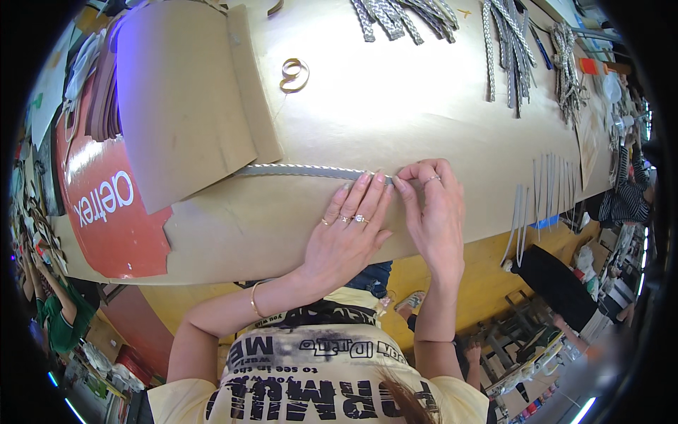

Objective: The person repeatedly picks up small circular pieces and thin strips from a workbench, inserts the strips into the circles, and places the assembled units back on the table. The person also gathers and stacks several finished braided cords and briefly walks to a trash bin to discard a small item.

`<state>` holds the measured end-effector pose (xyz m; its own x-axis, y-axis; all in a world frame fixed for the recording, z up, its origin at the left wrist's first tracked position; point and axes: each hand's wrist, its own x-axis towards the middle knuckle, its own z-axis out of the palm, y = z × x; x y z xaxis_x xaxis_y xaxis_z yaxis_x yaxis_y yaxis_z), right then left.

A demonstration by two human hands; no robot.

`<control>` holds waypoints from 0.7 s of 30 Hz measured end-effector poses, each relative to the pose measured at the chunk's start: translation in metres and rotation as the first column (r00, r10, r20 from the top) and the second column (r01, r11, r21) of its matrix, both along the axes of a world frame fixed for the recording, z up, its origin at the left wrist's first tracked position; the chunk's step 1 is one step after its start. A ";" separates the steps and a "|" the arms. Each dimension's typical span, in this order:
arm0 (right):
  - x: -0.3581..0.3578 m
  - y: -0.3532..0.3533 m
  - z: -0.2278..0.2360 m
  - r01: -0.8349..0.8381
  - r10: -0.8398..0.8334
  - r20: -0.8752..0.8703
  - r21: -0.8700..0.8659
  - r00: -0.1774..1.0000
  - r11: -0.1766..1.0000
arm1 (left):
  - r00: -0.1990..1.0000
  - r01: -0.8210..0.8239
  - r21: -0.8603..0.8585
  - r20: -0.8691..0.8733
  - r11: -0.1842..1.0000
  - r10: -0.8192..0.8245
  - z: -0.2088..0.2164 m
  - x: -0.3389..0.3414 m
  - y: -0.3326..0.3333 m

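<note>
A narrow strap (304, 169) with a braided light edge and a grey band along it lies across the table, its left end by the brown sheet. My left hand (347, 233) lies flat over the strap's right part, fingers stretched out and pressing it down. At the right end of the strap, my right hand (434, 208) pinches it between thumb and index finger. The fingertips cover that end, so its exact shape is hidden.
A large brown card sheet (183, 99) covers the table's left side, beside a red printed panel (116, 212). Bundles of braided straps (505, 49) lie at the far side. A curled tan strip (295, 76) sits behind my hands. Several thin grey strips (551, 184) hang over the right edge.
</note>
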<state>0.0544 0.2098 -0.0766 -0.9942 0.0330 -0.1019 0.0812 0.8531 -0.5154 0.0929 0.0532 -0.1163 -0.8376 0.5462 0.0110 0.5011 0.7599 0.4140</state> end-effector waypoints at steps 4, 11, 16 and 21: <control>-0.002 -0.001 0.002 -0.055 0.056 -0.012 0.091 0.998 0.994 | 0.998 -0.047 0.032 0.042 0.998 0.046 0.000 0.002 0.001; -0.003 -0.003 0.004 -0.087 0.088 -0.005 0.134 0.996 0.987 | 0.993 -0.073 0.087 0.100 0.994 0.064 -0.002 0.002 0.001; -0.003 -0.002 0.006 -0.085 0.084 0.015 0.133 0.996 0.987 | 0.992 -0.067 0.092 0.110 0.994 0.057 -0.003 0.002 0.000; -0.003 -0.001 0.006 -0.101 0.103 -0.008 0.139 0.995 0.985 | 0.994 -0.063 0.091 0.097 0.994 0.054 -0.004 0.001 0.000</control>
<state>0.0518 0.2083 -0.0711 -0.9945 -0.0559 -0.0886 -0.0168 0.9198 -0.3920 0.0944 0.0533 -0.1201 -0.8679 0.4963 -0.0207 0.4120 0.7425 0.5282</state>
